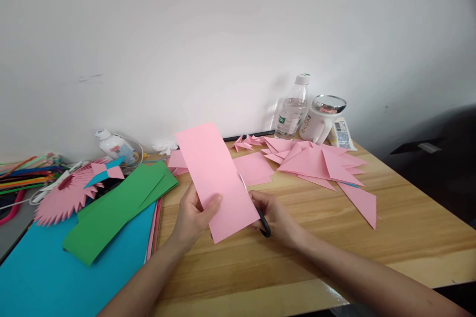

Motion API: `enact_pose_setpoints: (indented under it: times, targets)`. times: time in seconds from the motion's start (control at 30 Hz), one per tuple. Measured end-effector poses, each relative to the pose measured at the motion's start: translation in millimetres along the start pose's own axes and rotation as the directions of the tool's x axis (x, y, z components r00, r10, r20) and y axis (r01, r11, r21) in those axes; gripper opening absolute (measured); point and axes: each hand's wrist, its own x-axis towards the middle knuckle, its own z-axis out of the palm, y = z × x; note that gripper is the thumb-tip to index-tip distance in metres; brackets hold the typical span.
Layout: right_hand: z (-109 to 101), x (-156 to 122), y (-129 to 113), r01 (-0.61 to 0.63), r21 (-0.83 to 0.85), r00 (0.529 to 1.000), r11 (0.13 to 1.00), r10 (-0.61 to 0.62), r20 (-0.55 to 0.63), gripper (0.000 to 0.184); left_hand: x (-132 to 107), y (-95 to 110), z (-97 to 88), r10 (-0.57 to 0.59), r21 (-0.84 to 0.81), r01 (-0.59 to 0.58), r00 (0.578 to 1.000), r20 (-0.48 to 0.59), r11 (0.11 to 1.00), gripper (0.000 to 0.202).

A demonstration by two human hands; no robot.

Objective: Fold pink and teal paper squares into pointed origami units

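Observation:
A long pink paper strip [219,178] is held up over the table, tilted, its lower end toward me. My left hand [197,213] grips its lower left edge, thumb on top and fingers behind. My right hand [273,215] is closed around a pair of scissors with black handles [265,223]. One scissor blade [243,181] shows along the strip's right edge; the rest is hidden by the paper. Behind the strip lie flat pink sheets [255,167] and small folded pink pieces [247,142].
Folded pink papers [316,161] pile up at the right, before a water bottle [292,114] and a white mug [322,119]. To the left are green strips [119,208] on blue sheets [44,262], a pleated pink paper piece [69,193] and a white bottle [117,147].

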Motion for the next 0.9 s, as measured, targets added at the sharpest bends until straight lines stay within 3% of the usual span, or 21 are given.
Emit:
enact_pose_setpoints:
  times: [0.4,0.63,0.9]
  targets:
    - [-0.3,0.3,0.4,-0.008,0.073,1.000,0.997,0.008,0.010,0.015,-0.1,-2.4,-1.9,-0.022,-0.009,0.022,1.000,0.015,1.000,0.032]
    - [0.0,0.4,-1.4,-0.011,0.044,1.000,0.999,0.011,0.012,0.014,2.2,-4.4,-6.0,-0.021,-0.001,0.021,0.997,-0.079,1.000,0.033]
    - [2.9,1.2,-1.9,0.026,0.021,1.000,0.999,-0.025,-0.018,0.025,0.7,3.5,-0.4,-0.006,0.034,0.006,1.000,-0.007,0.999,0.025]
